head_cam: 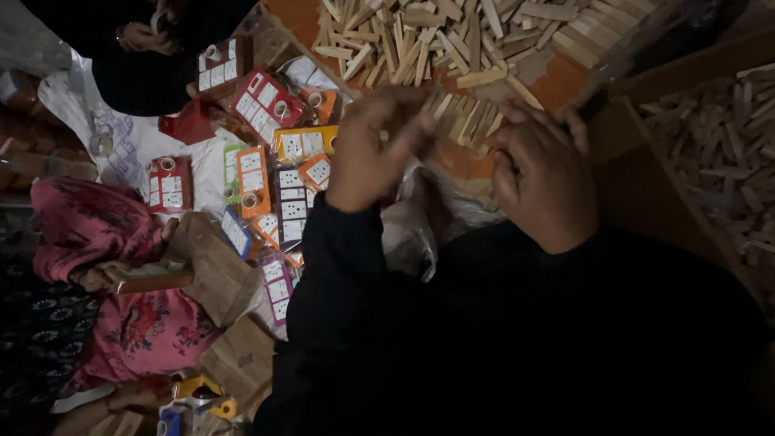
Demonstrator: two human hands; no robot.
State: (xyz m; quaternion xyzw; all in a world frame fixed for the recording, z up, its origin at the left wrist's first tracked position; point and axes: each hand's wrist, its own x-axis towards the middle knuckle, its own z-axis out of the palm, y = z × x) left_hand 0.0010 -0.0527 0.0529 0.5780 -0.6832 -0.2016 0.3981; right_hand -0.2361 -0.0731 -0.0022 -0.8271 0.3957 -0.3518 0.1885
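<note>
Dim light; orange floor mat [557,81] under clutter, white sheet [137,145] at left, brown board [646,186] at right.

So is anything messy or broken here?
Nothing looks broken. The small wooden sticks lie in a loose jumbled heap beyond both hands, and the colourful packets are scattered crookedly on the white sheet.

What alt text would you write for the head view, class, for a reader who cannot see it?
A person's left hand and right hand meet over a pile of small wooden sticks, fingers curled. Colourful packaged items lie to the left on a white sheet, beside another person's pink sleeve.
</note>
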